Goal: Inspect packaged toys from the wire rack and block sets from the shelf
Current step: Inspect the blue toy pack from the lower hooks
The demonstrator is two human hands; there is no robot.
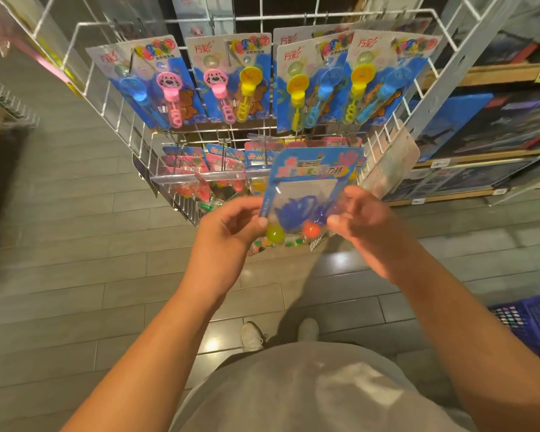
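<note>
Both hands hold one toy package in front of the wire rack, at the height of its lower row. The left hand pinches the left edge of the package between thumb and curled fingers. The right hand grips the right edge in the same way, with the fingers bent around the clear plastic. The package is a blue card with a transparent blister; inside there is a blue hand-shaped toy, a yellow ball and an orange ball. It stands nearly upright, a little tilted.

On the upper row of the rack hang bubble wand packs in pink, yellow and blue. More small packages hang on the lower row, behind and to the left of the held one. At the right, wooden shelves carry dark flat boxes. A blue plastic basket stands on the grey floor at the lower right. Two light shoes show below, between the arms.
</note>
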